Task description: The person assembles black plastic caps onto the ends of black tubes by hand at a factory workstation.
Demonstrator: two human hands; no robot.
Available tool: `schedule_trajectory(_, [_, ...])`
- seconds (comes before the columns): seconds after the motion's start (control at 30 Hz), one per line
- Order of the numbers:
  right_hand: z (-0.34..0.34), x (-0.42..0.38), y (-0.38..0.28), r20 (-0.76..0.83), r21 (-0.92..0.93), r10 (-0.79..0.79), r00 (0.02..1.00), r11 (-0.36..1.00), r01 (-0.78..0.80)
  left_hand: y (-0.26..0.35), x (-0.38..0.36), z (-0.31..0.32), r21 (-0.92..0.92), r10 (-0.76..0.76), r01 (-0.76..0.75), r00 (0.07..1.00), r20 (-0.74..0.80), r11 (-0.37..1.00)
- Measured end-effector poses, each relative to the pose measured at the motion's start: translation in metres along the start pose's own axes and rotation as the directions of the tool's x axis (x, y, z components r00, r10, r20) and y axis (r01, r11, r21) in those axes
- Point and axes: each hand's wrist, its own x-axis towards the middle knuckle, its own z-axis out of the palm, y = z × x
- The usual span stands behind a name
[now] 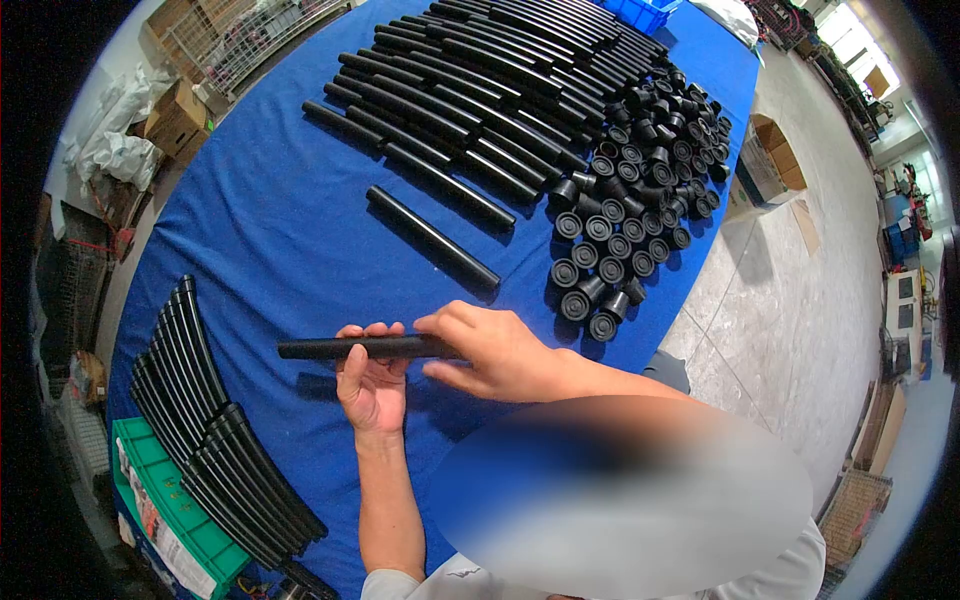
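A black tube (318, 348) lies level above the blue cloth. My left hand (374, 385) is closed round its middle, thumb in front and fingertips behind. My right hand (485, 350) is closed over the tube's right end, which its fingers hide; whether a cap is there cannot be seen. Beyond my hands a single black tube (433, 238) rests on the cloth. Farther off are rows of black tubes (450, 110). To their right is a heap of black rubber caps (632, 230).
Stacked black tubes (215, 430) lie at the left beside a green crate (180, 510). A blue bin (640, 14) stands at the far edge of the blue-covered table (250, 220). On the floor at the right is an open cardboard box (770, 165).
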Motion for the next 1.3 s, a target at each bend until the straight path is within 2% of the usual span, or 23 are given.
schedule_trajectory(0.07, [0.002,0.001,-0.002,-0.042,-0.104,-0.126,0.991,0.987,0.121,0.001,0.000,-0.002,0.010,0.007,-0.007,1.000,0.001,1.000])
schedule_trajectory(0.3, [0.001,-0.001,0.005,0.126,0.163,0.088,0.988,0.981,-0.108,0.002,0.000,0.000,-0.005,-0.010,0.010,1.000,0.023,1.000])
schedule_trajectory(0.4, [0.001,0.002,-0.005,-0.083,-0.004,-0.081,0.993,0.997,0.081,0.001,0.000,-0.005,-0.032,-0.006,0.006,1.000,0.001,0.999])
schedule_trajectory(0.5, [0.007,0.001,0.004,-0.064,-0.039,-0.128,0.990,0.991,0.126,0.001,0.001,-0.003,-0.017,0.001,-0.001,1.000,-0.010,1.000])
schedule_trajectory(0.6, [-0.006,0.000,0.002,0.090,0.159,0.121,0.989,0.978,-0.134,0.000,-0.001,0.006,0.023,0.013,-0.013,1.000,0.025,1.000])
schedule_trajectory(0.73, [0.001,0.002,-0.004,-0.120,0.018,-0.075,0.990,0.997,0.077,0.002,0.000,-0.002,0.003,-0.008,0.008,1.000,0.000,1.000])
schedule_trajectory(0.83, [0.005,0.000,0.003,-0.003,-0.027,-0.079,0.997,0.997,0.079,0.002,-0.001,0.000,-0.007,-0.002,0.002,1.000,-0.010,1.000])
schedule_trajectory(0.93, [-0.003,-0.001,-0.001,0.053,0.117,0.020,0.998,0.993,-0.026,0.000,-0.001,0.004,-0.011,0.003,-0.003,1.000,-0.011,1.000])
schedule_trajectory(1.03, [-0.001,-0.001,0.000,0.091,0.041,0.045,0.995,0.998,-0.049,0.001,0.000,-0.001,-0.014,-0.002,0.002,1.000,-0.009,1.000])
schedule_trajectory(1.13, [0.004,0.000,-0.003,-0.034,-0.128,-0.134,0.990,0.983,0.129,0.002,0.000,-0.002,-0.018,0.005,-0.006,1.000,-0.012,1.000])
schedule_trajectory(1.3, [0.002,-0.002,0.001,0.038,-0.006,-0.024,0.999,1.000,0.024,0.000,0.000,0.006,-0.009,0.003,-0.003,1.000,0.017,1.000])
